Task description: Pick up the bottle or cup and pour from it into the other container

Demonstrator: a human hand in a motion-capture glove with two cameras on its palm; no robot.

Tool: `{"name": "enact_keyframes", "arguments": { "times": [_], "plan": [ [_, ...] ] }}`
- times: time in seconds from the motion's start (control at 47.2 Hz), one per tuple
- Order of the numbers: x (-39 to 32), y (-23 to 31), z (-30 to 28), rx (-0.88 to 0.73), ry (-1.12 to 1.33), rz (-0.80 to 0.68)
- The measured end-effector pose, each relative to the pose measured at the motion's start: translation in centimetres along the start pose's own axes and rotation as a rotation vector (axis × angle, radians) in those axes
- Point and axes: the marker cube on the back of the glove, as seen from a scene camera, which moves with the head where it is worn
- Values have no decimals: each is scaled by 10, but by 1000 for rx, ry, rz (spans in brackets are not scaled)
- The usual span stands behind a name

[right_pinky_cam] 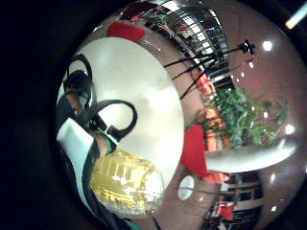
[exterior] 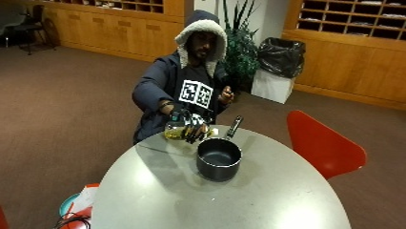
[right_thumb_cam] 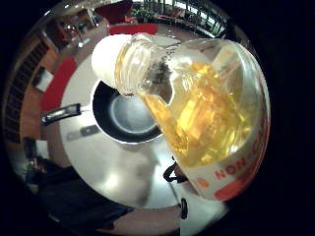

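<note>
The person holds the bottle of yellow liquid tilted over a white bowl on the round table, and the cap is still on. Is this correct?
Not quite. The vessel under the bottle is a dark pan with a long handle, not a white bowl; the outside view shows it. The rest holds: the gloved right hand holds the bottle tilted over it on the round table, with the white cap still on.

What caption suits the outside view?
Gloved right hand tilts an oil bottle toward the black pot on the table.

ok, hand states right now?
Right hand: grips the oil bottle, tilted with its neck over the black pot.
Left hand: bare, raised near the chest, off the task's things; fingers cannot be told.
</note>
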Motion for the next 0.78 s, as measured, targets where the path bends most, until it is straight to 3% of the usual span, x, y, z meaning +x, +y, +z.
{"name": "enact_keyframes", "arguments": {
  "times": [0.339,0.784],
  "plan": [
    [-45,-23,-3,-93,428,-179],
    [-42,-11,0,-118,340,-137]
  ]
}}
